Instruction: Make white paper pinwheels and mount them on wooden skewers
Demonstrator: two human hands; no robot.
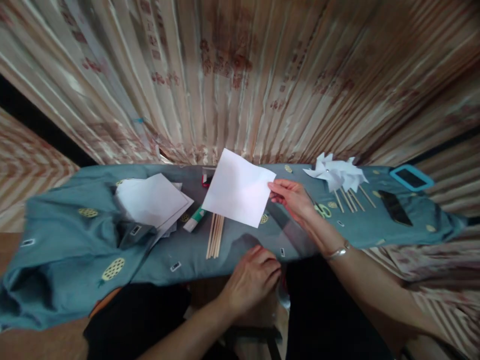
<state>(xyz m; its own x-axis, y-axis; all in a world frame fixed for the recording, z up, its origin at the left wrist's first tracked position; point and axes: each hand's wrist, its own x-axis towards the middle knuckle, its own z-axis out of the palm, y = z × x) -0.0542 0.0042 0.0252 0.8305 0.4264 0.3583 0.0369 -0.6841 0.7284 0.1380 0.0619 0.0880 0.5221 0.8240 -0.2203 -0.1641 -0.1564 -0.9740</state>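
My right hand [290, 197] pinches the right corner of a square sheet of white paper [240, 190], held tilted above the table. My left hand [255, 272] is at the table's front edge, below the sheet, its fingers curled in; its palm is hidden, so I cannot see whether anything is in it. Just under the sheet lie several thin wooden sticks [214, 237], their upper ends covered. Beside them is a green and white glue stick [195, 220]. A red and dark object [206, 179], perhaps a stapler, is partly hidden behind the sheet.
A stack of white paper [153, 200] lies on the left. To the right are green-handled scissors [323, 210], several white paper pinwheels [335, 172] on sticks, a dark phone [395, 207] and a blue-framed tablet [411, 177]. A grey-green cloth [93, 230] covers the table; a curtain [240, 100] hangs behind.
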